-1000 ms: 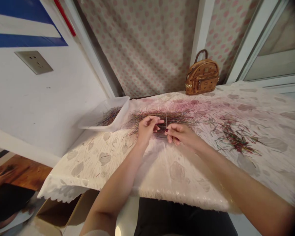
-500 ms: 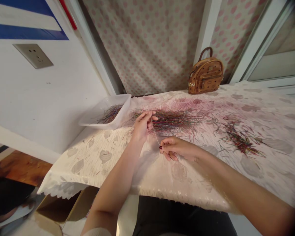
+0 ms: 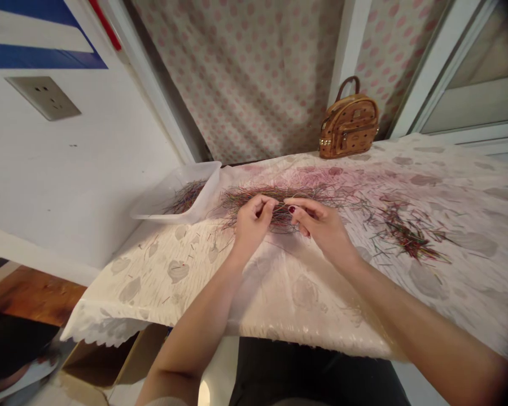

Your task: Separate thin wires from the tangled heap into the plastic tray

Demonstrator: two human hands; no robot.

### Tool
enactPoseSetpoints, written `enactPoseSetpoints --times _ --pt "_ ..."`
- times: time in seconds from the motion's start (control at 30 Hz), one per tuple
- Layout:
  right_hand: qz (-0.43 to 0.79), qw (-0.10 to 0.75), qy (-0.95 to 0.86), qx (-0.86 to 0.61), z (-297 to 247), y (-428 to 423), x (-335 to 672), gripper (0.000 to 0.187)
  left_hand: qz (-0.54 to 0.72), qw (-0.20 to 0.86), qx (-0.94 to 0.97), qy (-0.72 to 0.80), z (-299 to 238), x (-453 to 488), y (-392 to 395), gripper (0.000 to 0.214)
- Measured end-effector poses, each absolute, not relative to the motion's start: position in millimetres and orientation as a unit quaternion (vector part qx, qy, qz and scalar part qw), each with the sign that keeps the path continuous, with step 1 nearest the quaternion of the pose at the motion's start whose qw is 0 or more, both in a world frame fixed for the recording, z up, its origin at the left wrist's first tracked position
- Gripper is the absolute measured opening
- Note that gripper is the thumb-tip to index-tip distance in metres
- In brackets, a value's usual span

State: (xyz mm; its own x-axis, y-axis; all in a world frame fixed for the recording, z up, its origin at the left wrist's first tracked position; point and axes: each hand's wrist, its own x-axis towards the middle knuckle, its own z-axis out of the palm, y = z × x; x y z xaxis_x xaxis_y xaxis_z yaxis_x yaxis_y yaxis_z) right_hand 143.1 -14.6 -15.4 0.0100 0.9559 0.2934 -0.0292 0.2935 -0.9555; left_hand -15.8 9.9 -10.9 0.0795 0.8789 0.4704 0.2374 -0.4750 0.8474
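A: Surface is a leaf-patterned tablecloth [image 3: 279, 316]; open cardboard box [image 3: 105, 361] below at 8 o'clock from the hands. Hands?

B: Left hand [image 3: 252, 223]: thumb and forefinger pinching a thin strand [image 3: 281, 202]. Right hand [image 3: 324, 225] at its 3 o'clock, fingertips just beside the strand. Can't tell if it grips.

A: Bundle?

B: Strand bundle [image 3: 281, 221] lies on the cloth below the fingertips, running 9 to 3. Translucent tray [image 3: 206, 194] with more strands at 9, loose pile [image 3: 410, 237] at 3.

A: Far side?

B: Brown bag [image 3: 350, 128] at 1, dotted curtain [image 3: 254, 79] at 12.
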Motion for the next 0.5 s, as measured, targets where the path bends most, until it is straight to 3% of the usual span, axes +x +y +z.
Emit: enactPoseSetpoints --times 0.13,0.33,0.5 --pt "0.426 0.616 -0.532 -0.396 -17 -11 147 0.017 0.474 0.240 0.733 0.425 -16 -7 3 0.024" --pt "0.411 0.639 -0.518 -0.392 -19 -6 151 0.024 0.420 0.232 0.758 0.441 -20 -4 1 0.023" --pt "0.398 0.662 -0.507 -0.382 -20 -1 157 0.018 0.393 0.236 0.769 0.444 -23 -7 2 0.023"
